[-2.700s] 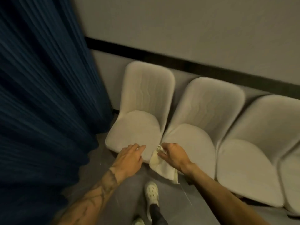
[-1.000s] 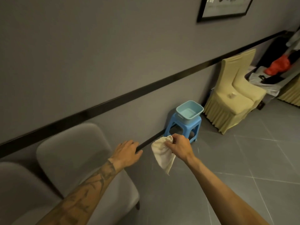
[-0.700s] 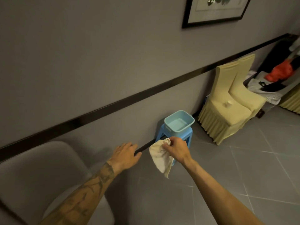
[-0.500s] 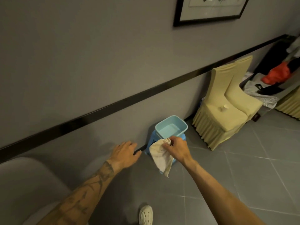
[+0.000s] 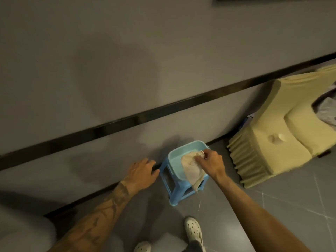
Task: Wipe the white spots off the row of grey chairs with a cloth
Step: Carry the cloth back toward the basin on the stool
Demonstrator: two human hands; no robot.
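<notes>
Where the right hand [image 5: 211, 163] pinches it, the cream cloth [image 5: 192, 172] hangs crumpled.

Two hands [image 5: 143, 171] [image 5: 211, 162], one cloth [image 5: 191, 170], one basin [image 5: 174, 155], one stool [image 5: 175, 195], two shoes [image 5: 193, 230] [image 5: 142, 248], one yellow chair [image 5: 269, 157]

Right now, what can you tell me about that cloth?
The cloth is cream, soft-looking fabric, limp and crumpled, with a thread trailing from its lower end. The right hand pinches it at the bunched top, and it hangs over the near side of the pale blue basin on the blue stool. Whether it is wet or touches the basin cannot be told.
</notes>
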